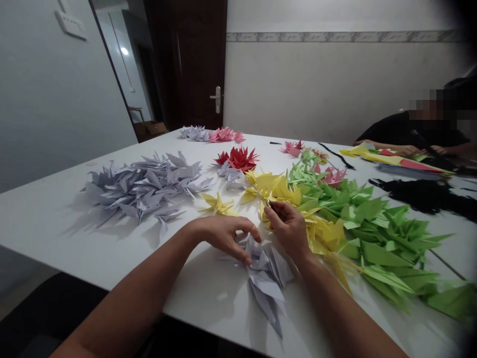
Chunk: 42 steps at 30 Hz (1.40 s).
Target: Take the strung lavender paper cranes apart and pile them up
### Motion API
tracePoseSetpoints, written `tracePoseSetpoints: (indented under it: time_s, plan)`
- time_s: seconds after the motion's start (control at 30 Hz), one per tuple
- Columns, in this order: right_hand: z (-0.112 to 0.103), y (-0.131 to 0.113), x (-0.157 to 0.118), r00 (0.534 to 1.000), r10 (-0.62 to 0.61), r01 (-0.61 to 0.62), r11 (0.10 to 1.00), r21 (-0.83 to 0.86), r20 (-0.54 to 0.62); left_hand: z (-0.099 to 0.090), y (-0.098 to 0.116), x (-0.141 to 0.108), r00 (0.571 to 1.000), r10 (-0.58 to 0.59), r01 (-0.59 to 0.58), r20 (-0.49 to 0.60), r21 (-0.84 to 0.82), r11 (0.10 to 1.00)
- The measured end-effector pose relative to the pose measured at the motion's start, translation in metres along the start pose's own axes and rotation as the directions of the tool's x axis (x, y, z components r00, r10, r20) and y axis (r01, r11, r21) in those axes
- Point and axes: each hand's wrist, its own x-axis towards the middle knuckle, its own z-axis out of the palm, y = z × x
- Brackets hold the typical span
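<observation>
Folded white paper cranes [268,278] lie in a small cluster near the table's front edge. Over its far left side is my left hand [227,236], palm down, with thumb and forefinger apart; whether it touches the paper I cannot tell. My right hand [288,226] is closed in a pinch just beyond the cluster. A small dark tip shows at its fingertips, too little to name. Yellow paper cranes [328,233] lie right beside that hand, and a single yellow paper crane [217,204] sits beyond my left hand.
A large pile of white cranes [145,184] covers the left; green cranes [387,233] spread along the right. Red cranes [240,158] and pink cranes [222,134] lie farther back on the white table [44,209]. Black cords [413,191] and another person [391,132] are at right.
</observation>
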Motion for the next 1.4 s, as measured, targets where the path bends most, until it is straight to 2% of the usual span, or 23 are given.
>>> tracePoseSetpoints:
  time_s: [0.13, 0.2, 0.37, 0.47, 0.53, 0.6, 0.7, 0.8, 0.9, 0.97, 1.2, 1.33, 1.4]
  plan:
    - [0.0, -0.001, -0.001, 1.0, 0.003, -0.003, 1.0, -0.006, 0.012, 0.0, -0.004, 0.002, 0.992, -0.09, 0.087, -0.089, -0.034, 0.996]
    - [0.001, -0.001, -0.001, 1.0, -0.006, 0.006, 1.0, -0.006, 0.012, -0.001, -0.003, 0.001, 0.99, -0.074, 0.071, -0.124, -0.025, 0.997]
    - [0.001, 0.0, -0.001, 1.0, -0.017, 0.017, 1.0, -0.006, 0.018, 0.0, -0.002, 0.001, 0.992, 0.001, -0.002, -0.127, -0.005, 1.0]
    - [0.001, 0.003, -0.001, 0.999, -0.026, 0.027, 0.999, -0.017, 0.024, 0.007, -0.004, 0.006, 0.988, -0.003, 0.0, -0.155, -0.022, 1.0]
    - [0.001, 0.004, 0.0, 0.999, -0.033, 0.034, 0.999, -0.027, 0.025, 0.01, -0.007, 0.01, 0.975, -0.028, 0.02, -0.221, -0.041, 0.999]
    - [0.0, 0.004, 0.0, 0.999, -0.036, 0.037, 0.999, -0.028, 0.019, 0.01, -0.009, 0.014, 0.928, -0.074, 0.049, -0.366, -0.08, 0.996]
    - [0.0, 0.003, 0.0, 0.998, -0.054, 0.055, 0.998, -0.027, 0.014, 0.008, -0.013, 0.019, 0.813, -0.161, 0.071, -0.559, -0.179, 0.981]
    - [0.0, 0.003, -0.003, 0.994, -0.107, 0.11, 0.992, -0.067, 0.037, 0.005, -0.018, 0.021, 0.732, -0.205, 0.017, -0.649, -0.283, 0.959]
    - [0.0, 0.003, -0.006, 0.982, -0.168, 0.178, 0.974, -0.138, 0.083, 0.004, -0.022, 0.023, 0.696, -0.205, -0.047, -0.688, -0.328, 0.943]
    - [0.0, 0.003, -0.007, 0.975, -0.198, 0.215, 0.959, -0.185, 0.105, 0.005, -0.023, 0.023, 0.697, -0.195, -0.047, -0.69, -0.315, 0.948]
    - [0.0, 0.002, -0.005, 0.948, -0.285, 0.313, 0.915, -0.253, 0.141, 0.012, -0.022, 0.023, 0.746, -0.14, -0.021, -0.651, -0.232, 0.972]
    - [0.0, 0.001, -0.004, 0.945, -0.275, 0.314, 0.915, -0.254, 0.178, 0.014, -0.02, 0.023, 0.742, -0.169, 0.003, -0.649, -0.248, 0.969]
    - [-0.001, 0.001, -0.004, 0.956, -0.26, 0.285, 0.932, -0.224, 0.133, 0.014, -0.018, 0.024, 0.726, -0.197, -0.013, -0.659, -0.3, 0.954]
